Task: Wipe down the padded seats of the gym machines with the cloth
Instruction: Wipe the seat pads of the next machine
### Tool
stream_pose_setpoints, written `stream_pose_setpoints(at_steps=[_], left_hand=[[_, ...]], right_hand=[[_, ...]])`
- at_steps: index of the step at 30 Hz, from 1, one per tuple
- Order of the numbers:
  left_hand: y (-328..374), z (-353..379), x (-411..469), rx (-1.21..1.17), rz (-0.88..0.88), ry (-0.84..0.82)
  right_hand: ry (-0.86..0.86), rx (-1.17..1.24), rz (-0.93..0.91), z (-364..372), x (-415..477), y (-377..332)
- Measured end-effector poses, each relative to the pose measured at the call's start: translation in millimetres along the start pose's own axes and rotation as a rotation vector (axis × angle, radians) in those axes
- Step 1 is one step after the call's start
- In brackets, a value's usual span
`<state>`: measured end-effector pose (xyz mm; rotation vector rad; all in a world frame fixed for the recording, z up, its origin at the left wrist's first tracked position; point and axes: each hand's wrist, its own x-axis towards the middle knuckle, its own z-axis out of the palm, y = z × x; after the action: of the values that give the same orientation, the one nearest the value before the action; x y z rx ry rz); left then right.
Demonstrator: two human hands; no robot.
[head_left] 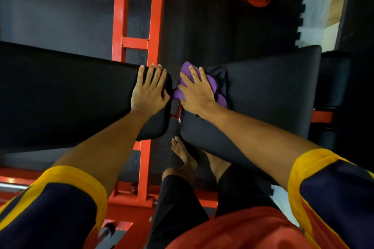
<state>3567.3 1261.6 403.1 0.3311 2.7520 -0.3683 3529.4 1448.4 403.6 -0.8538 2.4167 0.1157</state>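
Head camera looks steeply down, close above bench.

The seat pad [263, 91] and back pad [60, 97] look like matt black vinyl, smooth. The cloth [183, 89] is soft purple fabric, crumpled. The frame [121, 26] is glossy orange-red painted metal, over dull rubber floor mats [222, 26].

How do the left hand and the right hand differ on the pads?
The left hand lies bare on the end of the long black pad; the right hand presses a crumpled purple cloth onto the black padded seat. The right hand wears a ring; the left hand shows none. Shared: both are palm down with straight fingers.
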Motion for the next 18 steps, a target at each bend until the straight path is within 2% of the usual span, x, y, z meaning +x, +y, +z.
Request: stream_pose_setpoints(at_steps=[4,8,11,14,18], left_hand=[[1,-1,-2,0.047,-0.009,-0.027],[5,-2,-7,-0.008,-0.036,-0.019],[19,-4,-32,-0.005,-0.064,-0.099],[33,2,-64,-0.011,-0.019,-0.202],[54,-9,-96,-0.280,-0.070,-0.256]], right_hand=[[-0.032,-0.030,-0.099,22,-38,-33],[-0.094,-0.020,-0.162,41,-74,-51],[-0.127,-0.058,-0.199,45,-101,-63],[-0.107,-0.051,-0.171,41,-121,-69],[-0.036,0.065,-0.057,32,-151,-71]])
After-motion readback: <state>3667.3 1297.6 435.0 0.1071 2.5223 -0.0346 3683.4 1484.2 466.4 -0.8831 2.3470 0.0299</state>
